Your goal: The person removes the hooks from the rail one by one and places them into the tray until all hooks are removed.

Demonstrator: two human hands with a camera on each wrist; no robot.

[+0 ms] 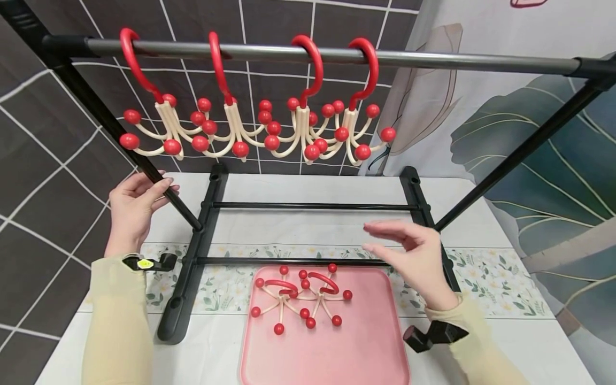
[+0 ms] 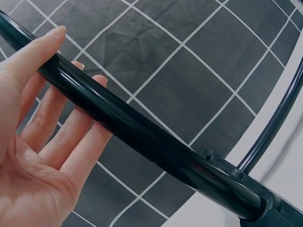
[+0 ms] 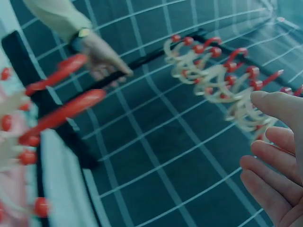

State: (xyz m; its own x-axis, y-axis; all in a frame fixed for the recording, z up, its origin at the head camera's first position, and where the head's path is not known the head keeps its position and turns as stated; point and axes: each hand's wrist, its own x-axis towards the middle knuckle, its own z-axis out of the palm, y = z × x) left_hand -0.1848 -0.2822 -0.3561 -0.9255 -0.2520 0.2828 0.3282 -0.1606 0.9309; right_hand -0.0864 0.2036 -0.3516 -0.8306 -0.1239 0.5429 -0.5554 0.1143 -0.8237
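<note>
And here at the rack the left hand (image 1: pixel 137 206) has the left post (image 1: pixel 106 115), thumb across the near side, fingers behind it. The right hand (image 1: pixel 414 251) is up in the air just by the right post (image 1: pixel 520 154), thumb and fingers spread apart with a gap between them.

Look up at the top bar (image 1: pixel 433 59)! Four hangers (image 1: pixel 168 120) hang along it, red hooks over the metal, long axes running roughly up and down, cream arms fanning out low to red balls. The two leftmost lean, hook tops toward the left; the two rightmost bow out to the right. Below, on the far part of the pink tray (image 1: pixel 327 358), sit two more hangers (image 1: pixel 321 293), side by side, arms splayed outward, their hooks arching roughly left to right from above.

Over to the wrists: the left one gives what the head view hides, the palm side of the left hand, fingertips peeping out past the post, and the post's low end plugged into the black foot (image 2: pixel 279 215). The right one, blurred, catches the tray pair side-on, hooks rising away from the tray, and the hanging row stacked in depth, one behind another.
</note>
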